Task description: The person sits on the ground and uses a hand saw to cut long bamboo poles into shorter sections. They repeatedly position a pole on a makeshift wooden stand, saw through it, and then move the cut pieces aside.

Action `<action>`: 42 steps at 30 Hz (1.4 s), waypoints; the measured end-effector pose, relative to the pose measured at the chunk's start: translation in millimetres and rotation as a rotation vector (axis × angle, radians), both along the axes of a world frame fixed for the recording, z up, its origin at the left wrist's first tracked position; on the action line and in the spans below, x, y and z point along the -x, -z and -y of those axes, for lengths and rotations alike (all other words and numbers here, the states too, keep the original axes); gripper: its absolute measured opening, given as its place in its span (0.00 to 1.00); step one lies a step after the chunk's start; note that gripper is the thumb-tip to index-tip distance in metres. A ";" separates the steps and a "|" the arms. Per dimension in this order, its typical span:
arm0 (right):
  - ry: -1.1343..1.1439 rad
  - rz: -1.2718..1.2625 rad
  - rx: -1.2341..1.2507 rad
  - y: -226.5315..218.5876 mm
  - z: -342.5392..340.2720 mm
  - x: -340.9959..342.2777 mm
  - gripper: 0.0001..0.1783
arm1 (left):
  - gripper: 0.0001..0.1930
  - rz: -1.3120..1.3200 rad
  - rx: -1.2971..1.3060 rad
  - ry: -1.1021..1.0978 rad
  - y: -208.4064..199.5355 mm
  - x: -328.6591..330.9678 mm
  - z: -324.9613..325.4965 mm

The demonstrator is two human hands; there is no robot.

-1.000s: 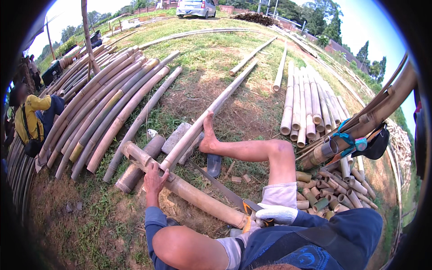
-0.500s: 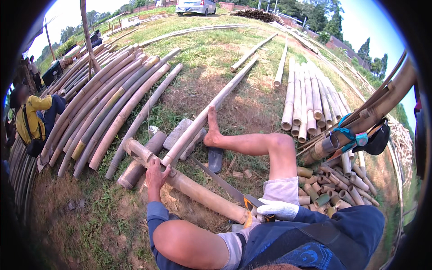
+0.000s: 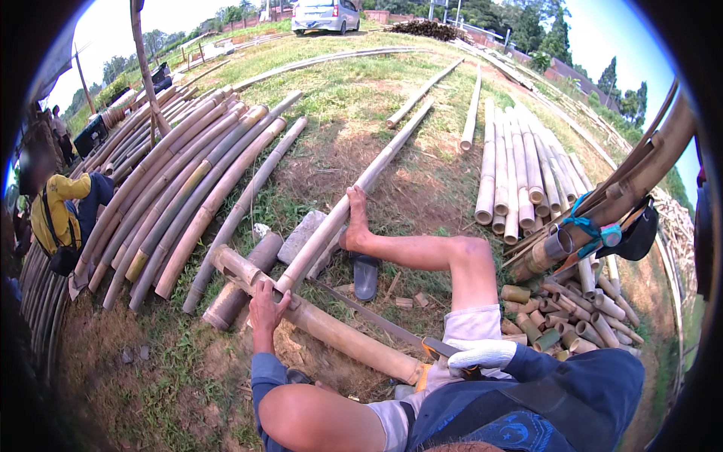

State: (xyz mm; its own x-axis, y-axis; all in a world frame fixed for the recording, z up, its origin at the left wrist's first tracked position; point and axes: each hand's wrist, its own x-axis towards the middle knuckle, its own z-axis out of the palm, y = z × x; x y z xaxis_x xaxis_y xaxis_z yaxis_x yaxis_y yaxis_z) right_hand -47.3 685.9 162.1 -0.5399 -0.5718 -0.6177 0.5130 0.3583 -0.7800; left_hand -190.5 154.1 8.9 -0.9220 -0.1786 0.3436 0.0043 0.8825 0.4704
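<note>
My bare left hand (image 3: 267, 307) is closed around the near end of a long bamboo pole (image 3: 354, 192), where the pole rests on a thick bamboo piece (image 3: 350, 337) with a notch cut in it. That piece slants from my lap to a second thick bamboo log (image 3: 228, 301) on the ground. In a white glove, my right hand (image 3: 482, 355) grips a handsaw (image 3: 384, 324) by its orange and black handle. The saw's blade points forward and left, close to the pole's near end. My bare foot (image 3: 357, 215) presses against the pole farther along.
Long bamboo poles (image 3: 203, 192) lie in rows on the left, near a person in yellow (image 3: 56, 200). Paler poles (image 3: 516, 162) and a heap of short cut pieces (image 3: 568, 316) are on the right. A grey block (image 3: 303, 235) and a sandal (image 3: 365, 277) lie ahead.
My right hand and the saw have drawn back slightly to the right, and the blade lies at a flatter angle. My left hand keeps its place on the pole. The whole view has shifted a little.
</note>
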 end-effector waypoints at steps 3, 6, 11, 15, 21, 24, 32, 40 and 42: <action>-0.045 -0.036 -0.025 -2.0 -8.7 5.2 0.35 | 0.27 0.029 -0.007 -0.015 -1.9 2.6 3.0; -0.110 0.013 -0.038 -3.3 -21.1 10.6 0.37 | 0.29 0.034 -0.022 -0.008 -2.0 2.1 -0.2; -0.286 -0.029 -0.157 -51.8 -47.3 32.5 0.40 | 0.30 0.046 -0.023 0.003 0.4 1.9 4.7; -0.478 -0.256 -0.149 -76.7 -97.1 49.0 0.44 | 0.26 0.013 -0.055 -0.016 6.3 -5.5 16.3; -0.286 0.137 -0.028 -87.6 -110.0 67.1 0.59 | 0.28 0.103 -0.383 -0.239 23.9 -36.6 52.6; -0.291 -0.072 0.121 -41.8 -96.9 85.8 0.65 | 0.27 0.155 -0.473 -0.210 28.1 -48.1 78.5; -0.194 -0.104 0.342 56.5 181.7 121.6 0.26 | 0.44 0.450 0.003 -0.099 9.8 -35.1 35.3; -0.182 -0.104 0.346 114.1 248.0 157.3 0.31 | 0.35 0.608 0.136 -0.198 -2.3 -24.8 30.7; -0.138 -0.076 0.341 128.6 243.1 157.7 0.35 | 0.32 0.554 0.141 -0.185 -2.9 -21.5 27.2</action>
